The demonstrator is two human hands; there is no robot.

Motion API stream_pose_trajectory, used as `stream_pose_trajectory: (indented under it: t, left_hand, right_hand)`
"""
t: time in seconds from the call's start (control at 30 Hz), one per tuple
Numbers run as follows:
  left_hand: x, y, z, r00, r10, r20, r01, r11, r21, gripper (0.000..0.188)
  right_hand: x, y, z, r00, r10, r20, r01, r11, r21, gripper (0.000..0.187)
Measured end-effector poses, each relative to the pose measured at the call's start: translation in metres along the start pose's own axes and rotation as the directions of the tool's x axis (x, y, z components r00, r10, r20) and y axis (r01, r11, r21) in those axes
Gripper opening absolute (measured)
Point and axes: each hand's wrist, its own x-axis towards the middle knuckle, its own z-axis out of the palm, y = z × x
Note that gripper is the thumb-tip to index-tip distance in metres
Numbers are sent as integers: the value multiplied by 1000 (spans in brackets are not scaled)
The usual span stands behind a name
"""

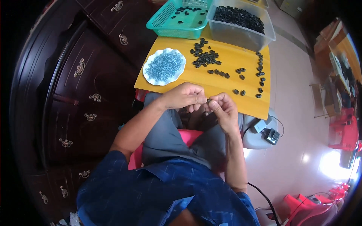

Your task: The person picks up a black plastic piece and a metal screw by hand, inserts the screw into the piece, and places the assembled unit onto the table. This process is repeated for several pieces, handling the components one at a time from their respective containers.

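My left hand (188, 97) and my right hand (226, 113) meet over my lap, just off the near edge of the yellow table (250, 103). Between their fingertips is a small black part (209, 100), mostly covered. The right thumb and fingers pinch it. The left fingers are closed too, but what they grip is hidden. Small pale bits show under the right fingers, too small to name. Beyond the left hand stands a white scalloped plate (181, 74) full of small silvery-blue metal pieces (164, 66). A heap of small black oval parts (205, 58) lies farther back.
More black parts (260, 69) line the table's right side. At the back are a green basket (175, 33) with some black parts and a clear plastic bin (241, 40) full of them. Dark drawers (81, 96) stand left; a grey stool (256, 141) carries a small black device (272, 135).
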Motion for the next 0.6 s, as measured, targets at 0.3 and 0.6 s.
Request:
stream_pose_trajectory:
  t: [0.3,0.6]
  left_hand:
    - [-1,-1,9,997,74,5,-73,982,172,23]
    - [4,1,12,990,140,31,-143,971,193,23]
  right_hand:
    - [-6,-4,-6,997,57,52,-57,998,-2,9]
    - [-5,1,-4,1000,15,14,-16,999,37,7]
